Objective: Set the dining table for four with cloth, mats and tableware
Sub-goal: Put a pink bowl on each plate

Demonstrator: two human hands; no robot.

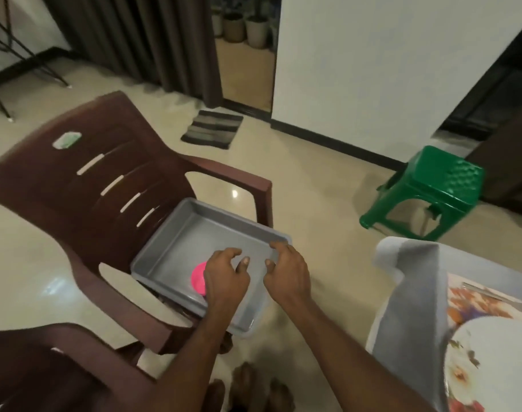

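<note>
A grey tray (200, 233) rests on the seat of a brown plastic chair (105, 179). Inside it lies a pink round object (197, 278), partly hidden under my left hand (225, 278), which hovers over it with fingers apart and curled. My right hand (286, 270) is over the tray's right rim, fingers bent and apart, holding nothing. At the right, the table corner carries a grey cloth (414, 292), a floral mat (474, 301), a white flowered plate (491, 358) and a fork (500, 298).
A green plastic stool (432, 191) stands on the tiled floor beyond the table. A second brown chair (60, 367) is at the lower left. A striped doormat (212, 129) lies by the curtained doorway. My feet show at the bottom.
</note>
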